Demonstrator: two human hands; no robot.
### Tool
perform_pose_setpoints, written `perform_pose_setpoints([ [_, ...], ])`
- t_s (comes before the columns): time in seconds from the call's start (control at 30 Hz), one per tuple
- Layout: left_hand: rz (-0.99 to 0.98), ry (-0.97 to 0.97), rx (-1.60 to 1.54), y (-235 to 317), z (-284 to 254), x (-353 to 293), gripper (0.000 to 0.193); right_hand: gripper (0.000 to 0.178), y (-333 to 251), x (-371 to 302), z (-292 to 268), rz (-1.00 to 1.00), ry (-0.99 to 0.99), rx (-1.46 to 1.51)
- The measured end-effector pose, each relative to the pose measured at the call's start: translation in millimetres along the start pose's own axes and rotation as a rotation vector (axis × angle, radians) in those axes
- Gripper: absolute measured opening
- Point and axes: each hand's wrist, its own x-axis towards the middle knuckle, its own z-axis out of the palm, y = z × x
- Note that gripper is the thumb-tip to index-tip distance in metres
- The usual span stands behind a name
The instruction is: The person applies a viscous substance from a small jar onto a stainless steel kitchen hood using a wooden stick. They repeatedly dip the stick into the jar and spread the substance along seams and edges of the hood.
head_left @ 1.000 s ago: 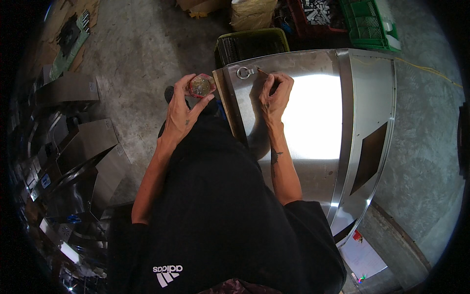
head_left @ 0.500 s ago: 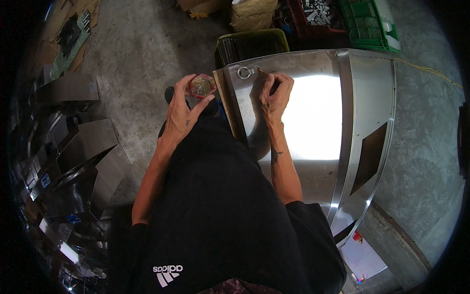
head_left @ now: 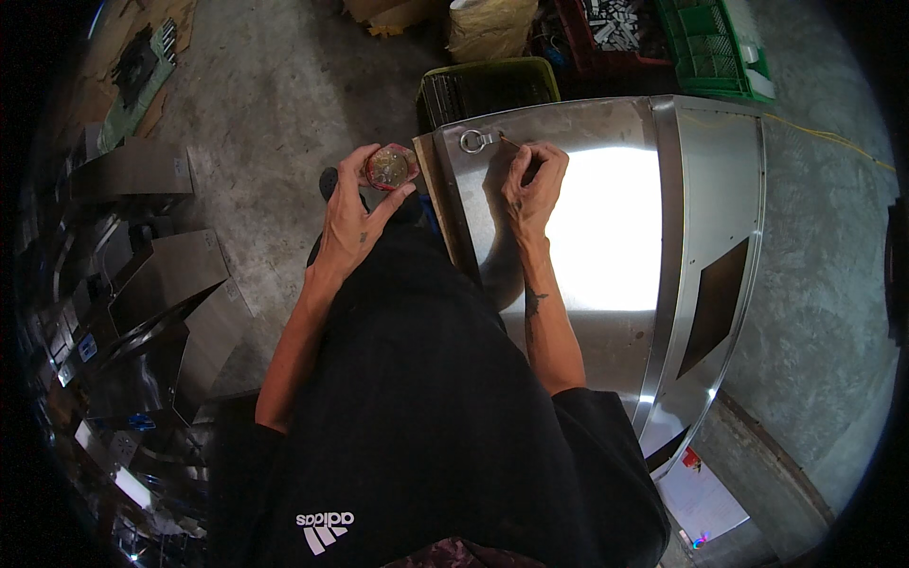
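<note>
My left hand (head_left: 352, 218) is wrapped round a small round tub (head_left: 389, 168) with a reddish rim and murky, brownish-grey contents, held beside the metal box. In a pinch, my right hand (head_left: 536, 194) grips a thin stick-like tool (head_left: 508, 140); most of it is hidden by the fingers. Its tip meets or nearly meets the top of a large stainless-steel box (head_left: 589, 121), close to a small dark mark. Just left of that tip, a metal ring with a tab (head_left: 472, 141) lies against the panel near its far left corner.
Bent sheet-metal parts (head_left: 170, 284) crowd the floor on the left. Beyond the box stand a yellow-green crate (head_left: 544, 76), a red crate of metal pieces (head_left: 578, 43) and a green crate (head_left: 696, 43). A yellow cable (head_left: 824, 134) and a paper sheet (head_left: 705, 497) lie at the right.
Both hands stay almost still, with the tub and the thin tool in the same grips. Only a very slight shift of the whole view shows.
</note>
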Motion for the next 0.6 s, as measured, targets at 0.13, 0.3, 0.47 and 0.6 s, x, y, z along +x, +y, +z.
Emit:
perform_pose_setpoints([
  [0.13, 0.003, 0.0, 0.003, 0.5, -0.1, -0.3, 0.069, 0.014, -0.9, 0.3, 0.6, 0.009, 0.019, 0.015],
  [0.3, 0.006, 0.003, 0.016, 1.0, -0.2, -0.7, 0.069, 0.014, -1.5, 0.3, 0.9, 0.009, 0.023, 0.017],
  [0.47, 0.015, 0.016, 0.013, 1.3, 1.0, -1.4, 0.069, 0.015, 0.0, 0.0, 1.1, 0.006, 0.013, 0.008],
  [0.6, 0.032, 0.021, 0.017, 0.9, 1.0, -1.0, 0.069, 0.016, 1.5, -1.2, -0.2, -0.008, -0.006, 0.005],
])
